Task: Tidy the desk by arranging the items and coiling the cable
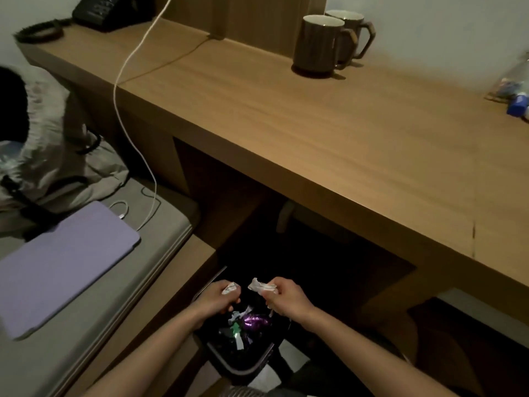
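Note:
My left hand (219,299) grips a small crumpled white paper (229,288) over a dark waste bin (243,366) under the desk. Beside it my right hand (286,299) pinches another crumpled white paper (262,287) above the same bin. Inside the bin lie wrappers, among them a purple one (255,322). A white cable (126,78) hangs from the back of the wooden desk (329,133) down to a bed at the left, ending near a lilac tablet case (60,265). Two brown mugs (320,45) stand at the back of the desk.
A black telephone (100,11) with its coiled cord sits at the desk's far left corner. A clear bag with blue items (512,93) lies at the right edge. Grey clothing and a bag (48,144) are piled on the bed.

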